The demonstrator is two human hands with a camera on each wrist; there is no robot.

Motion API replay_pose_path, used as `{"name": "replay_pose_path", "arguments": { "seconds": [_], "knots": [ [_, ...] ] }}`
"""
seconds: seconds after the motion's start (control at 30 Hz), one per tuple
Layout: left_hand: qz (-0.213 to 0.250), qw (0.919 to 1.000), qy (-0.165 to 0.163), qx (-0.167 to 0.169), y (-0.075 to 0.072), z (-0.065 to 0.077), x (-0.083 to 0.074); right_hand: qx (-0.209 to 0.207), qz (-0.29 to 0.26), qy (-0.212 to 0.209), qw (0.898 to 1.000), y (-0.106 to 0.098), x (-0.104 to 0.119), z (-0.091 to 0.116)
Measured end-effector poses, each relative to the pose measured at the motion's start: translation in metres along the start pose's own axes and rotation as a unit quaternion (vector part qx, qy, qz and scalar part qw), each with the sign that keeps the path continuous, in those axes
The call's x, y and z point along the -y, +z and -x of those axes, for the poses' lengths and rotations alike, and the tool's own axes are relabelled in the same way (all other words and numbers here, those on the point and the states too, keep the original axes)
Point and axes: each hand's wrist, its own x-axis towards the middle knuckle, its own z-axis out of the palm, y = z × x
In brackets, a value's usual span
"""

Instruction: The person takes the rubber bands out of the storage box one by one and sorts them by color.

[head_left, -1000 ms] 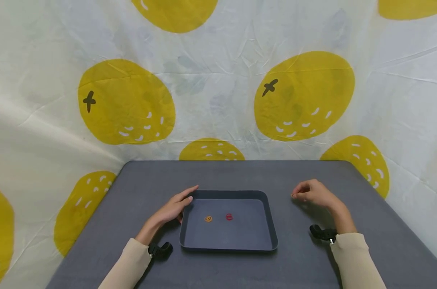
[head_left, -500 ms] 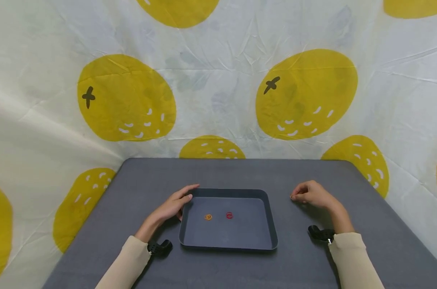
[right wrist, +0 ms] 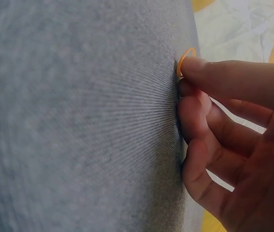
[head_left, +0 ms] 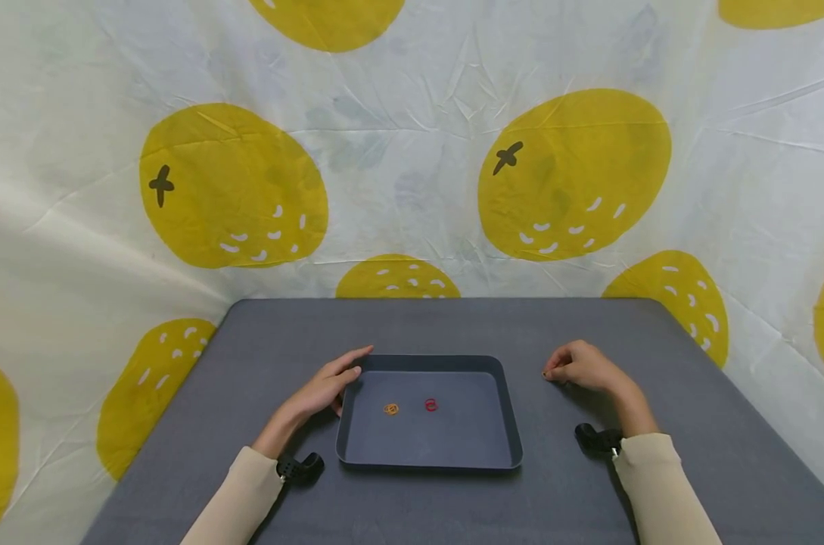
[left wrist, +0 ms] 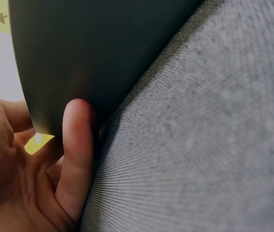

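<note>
My left hand (head_left: pixel 324 387) grips the back left corner of a dark grey tray (head_left: pixel 428 459), thumb at the rim and other fingers outside. In the left wrist view a fingertip (left wrist: pixel 77 116) lies against the tray's outer wall (left wrist: pixel 98 43). Inside the tray sit a small cluster of orange rubber bands (head_left: pixel 391 409) and, to its right, red rubber bands (head_left: pixel 430 405). Right of the tray, my right hand (head_left: pixel 582 367) pinches an orange rubber band (right wrist: pixel 179 65) between thumb and forefinger, low over the tabletop. The other fingers are curled, their tips close to the cloth.
A grey cloth covers the table (head_left: pixel 439 511), which stretches around the tray on all sides. Behind it hangs a white curtain (head_left: pixel 398 189) printed with yellow fruit. Each wrist carries a black camera mount, such as the right camera mount (head_left: pixel 597 439).
My right hand has shifted very slightly left, still pinching the orange rubber band. The left hand keeps its grip on the tray, and the bands inside stay in place.
</note>
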Motion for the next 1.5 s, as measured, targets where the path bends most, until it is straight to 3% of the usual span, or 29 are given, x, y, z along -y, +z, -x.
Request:
{"name": "replay_pose_path", "arguments": {
  "seconds": [0.6, 1.07, 1.5],
  "knots": [
    [0.005, 1.0, 0.0, -0.005, 0.0, -0.001, 0.0, 0.006, 0.004, 0.008, 1.0, -0.002, 0.004, -0.001],
    [0.006, 1.0, 0.005, -0.006, 0.0, -0.002, 0.002, -0.016, 0.023, 0.017, 0.999, -0.006, 0.003, 0.002],
    [0.002, 0.9999, 0.0, -0.011, 0.0, -0.001, 0.002, -0.039, 0.054, -0.004, 0.998, -0.014, 0.026, 0.0]
  ]
}}
